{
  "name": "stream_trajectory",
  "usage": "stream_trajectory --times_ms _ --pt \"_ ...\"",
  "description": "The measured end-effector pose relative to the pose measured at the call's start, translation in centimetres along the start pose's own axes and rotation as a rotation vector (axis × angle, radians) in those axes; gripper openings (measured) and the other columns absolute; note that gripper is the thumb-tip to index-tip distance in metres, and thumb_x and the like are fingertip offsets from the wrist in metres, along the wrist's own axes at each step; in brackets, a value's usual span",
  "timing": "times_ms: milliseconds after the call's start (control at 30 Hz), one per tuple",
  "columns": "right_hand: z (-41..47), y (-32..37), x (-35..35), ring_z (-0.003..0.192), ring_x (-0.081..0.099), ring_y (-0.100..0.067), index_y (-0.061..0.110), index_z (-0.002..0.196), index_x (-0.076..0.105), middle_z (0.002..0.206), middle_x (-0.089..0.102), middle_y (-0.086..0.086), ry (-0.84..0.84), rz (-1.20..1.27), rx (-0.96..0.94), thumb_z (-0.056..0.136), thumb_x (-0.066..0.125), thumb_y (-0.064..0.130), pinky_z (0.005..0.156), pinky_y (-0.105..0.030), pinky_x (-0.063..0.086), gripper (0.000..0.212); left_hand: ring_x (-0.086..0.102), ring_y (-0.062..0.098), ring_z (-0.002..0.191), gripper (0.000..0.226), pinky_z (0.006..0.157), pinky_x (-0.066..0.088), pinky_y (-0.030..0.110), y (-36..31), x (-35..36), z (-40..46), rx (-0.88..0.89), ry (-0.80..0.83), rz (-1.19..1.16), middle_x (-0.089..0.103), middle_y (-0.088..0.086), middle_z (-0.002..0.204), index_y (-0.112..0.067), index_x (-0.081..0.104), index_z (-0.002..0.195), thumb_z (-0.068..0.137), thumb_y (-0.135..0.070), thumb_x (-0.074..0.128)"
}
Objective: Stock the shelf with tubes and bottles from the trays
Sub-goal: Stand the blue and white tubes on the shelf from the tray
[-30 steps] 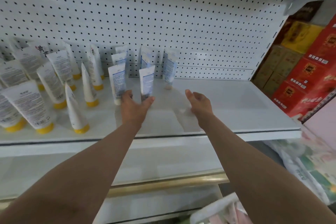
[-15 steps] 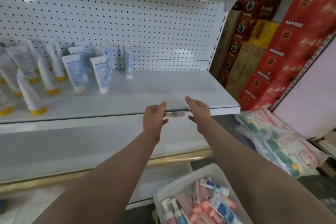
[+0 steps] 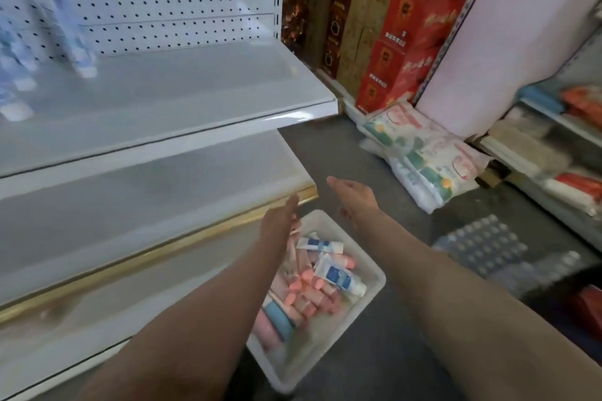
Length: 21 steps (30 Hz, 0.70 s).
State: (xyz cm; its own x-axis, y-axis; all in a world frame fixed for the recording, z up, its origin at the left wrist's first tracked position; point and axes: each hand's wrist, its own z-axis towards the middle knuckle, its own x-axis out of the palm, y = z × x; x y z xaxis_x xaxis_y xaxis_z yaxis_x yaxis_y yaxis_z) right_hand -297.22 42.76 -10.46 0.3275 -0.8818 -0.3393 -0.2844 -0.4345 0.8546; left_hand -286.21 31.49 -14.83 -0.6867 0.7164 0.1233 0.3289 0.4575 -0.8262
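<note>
A white tray point(image 3: 368, 299) sits on the floor below the shelf, holding several pink-capped tubes point(image 3: 308, 286) and white tubes with blue labels point(image 3: 337, 275). My left hand point(image 3: 278, 221) hangs over the tray's left side, fingers straight and holding nothing. My right hand point(image 3: 353, 197) hovers above the tray's far end, fingers apart and holding nothing. The white shelf point(image 3: 182, 101) at upper left carries a few blurred white-and-blue tubes point(image 3: 76, 39) standing at its far left.
A lower shelf point(image 3: 136, 192) with a gold front strip sits under the top one. Red and brown cartons point(image 3: 391, 29) stack at the back. Plastic-wrapped packs point(image 3: 423, 153) lie on the grey floor, and a pack of bottles point(image 3: 485, 251) lies at right.
Both hands have dropped from the shelf's front edge down to just above the tray. My view has swung right and downward, so the stocked tubes slid to the far left.
</note>
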Motion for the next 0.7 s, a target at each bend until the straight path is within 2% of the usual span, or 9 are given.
stream_trajectory --times_ms 100,200,300,367,433,533,567,633,700 --pt "1.1 -4.1 -1.0 0.079 0.06 -0.016 0.013 0.115 0.07 0.095 0.065 -0.002 -0.013 0.005 0.111 0.086 0.074 0.046 0.073 -0.034 0.057 0.044 0.068 0.03 0.099 0.061 0.101 0.05 0.049 2.8 1.1 1.4 -0.086 0.014 0.122 0.07 0.011 0.105 -0.017 0.066 0.089 0.067 -0.074 0.067" --pt "1.9 -8.2 -1.4 0.095 0.065 -0.022 0.013 0.114 0.071 0.107 0.069 -0.006 -0.024 0.043 0.224 0.082 0.077 0.047 0.091 -0.044 0.058 0.047 0.067 0.027 0.099 0.049 0.101 0.05 0.045 4.9 2.1 2.4 -0.156 0.055 0.2 0.069 0.008 0.11 -0.017 0.065 0.103 0.088 -0.063 0.057" --pt "2.6 -12.0 -1.9 0.092 0.066 -0.021 0.014 0.11 0.073 0.098 0.069 -0.004 -0.049 0.047 0.318 0.081 0.078 0.047 0.093 -0.045 0.057 0.044 0.07 0.026 0.094 0.045 0.085 0.056 0.04 7.3 3.3 3.5 -0.225 0.12 0.221 0.072 0.008 0.099 -0.014 0.066 0.107 0.095 -0.056 0.054" --pt "3.3 -14.1 -2.4 0.082 0.062 -0.016 0.019 0.097 0.073 0.084 0.065 0.001 -0.065 0.003 0.364 0.082 0.076 0.048 0.093 -0.043 0.057 0.033 0.07 0.022 0.09 0.045 0.086 0.056 0.039 9.0 4.2 4.6 -0.296 0.183 0.217 0.072 0.007 0.1 -0.015 0.064 0.117 0.096 -0.053 0.054" --pt "4.3 -16.0 -2.6 0.081 0.06 -0.017 0.022 0.088 0.07 0.083 0.063 0.001 -0.068 -0.044 0.415 0.086 0.073 0.048 0.093 -0.04 0.057 0.027 0.068 0.021 0.082 0.038 0.079 0.056 0.034 10.5 5.0 5.0 -0.367 0.224 0.25 0.07 0.006 0.095 -0.016 0.062 0.11 0.1 -0.05 0.05" --pt "6.1 -19.0 -2.5 0.09 0.061 -0.023 0.01 0.109 0.072 0.087 0.063 0.001 -0.044 -0.101 0.49 0.092 0.065 0.047 0.088 -0.035 0.052 0.041 0.07 0.019 0.083 0.044 0.061 0.055 0.022 13.4 5.8 6.9 -0.354 0.2 0.354 0.073 0.005 0.093 -0.016 0.066 0.108 0.099 -0.055 0.048" --pt "6.6 -19.9 -2.4 0.095 0.061 -0.024 0.009 0.117 0.069 0.093 0.064 0.0 -0.03 -0.119 0.509 0.094 0.061 0.048 0.087 -0.033 0.049 0.046 0.071 0.02 0.087 0.046 0.064 0.057 0.024 14.4 6.0 7.4 -0.377 0.194 0.358 0.074 0.006 0.098 -0.015 0.066 0.11 0.097 -0.056 0.049" --pt "7.5 -21.5 -2.0 0.112 0.059 -0.027 0.01 0.131 0.063 0.119 0.065 -0.006 -0.015 -0.123 0.533 0.097 0.055 0.051 0.096 -0.032 0.045 0.054 0.071 0.025 0.096 0.055 0.085 0.058 0.038 16.4 6.4 8.8 -0.411 0.191 0.386 0.074 0.008 0.104 -0.012 0.066 0.116 0.096 -0.06 0.048" --pt "8.4 -22.6 -1.5 0.122 0.056 -0.03 0.01 0.138 0.058 0.134 0.06 -0.01 0.0 -0.132 0.552 0.1 0.048 0.053 0.103 -0.034 0.042 0.058 0.071 0.029 0.096 0.054 0.095 0.055 0.046 17.8 6.6 9.9 -0.421 0.179 0.402 0.074 0.011 0.102 -0.011 0.068 0.11 0.097 -0.058 0.047"
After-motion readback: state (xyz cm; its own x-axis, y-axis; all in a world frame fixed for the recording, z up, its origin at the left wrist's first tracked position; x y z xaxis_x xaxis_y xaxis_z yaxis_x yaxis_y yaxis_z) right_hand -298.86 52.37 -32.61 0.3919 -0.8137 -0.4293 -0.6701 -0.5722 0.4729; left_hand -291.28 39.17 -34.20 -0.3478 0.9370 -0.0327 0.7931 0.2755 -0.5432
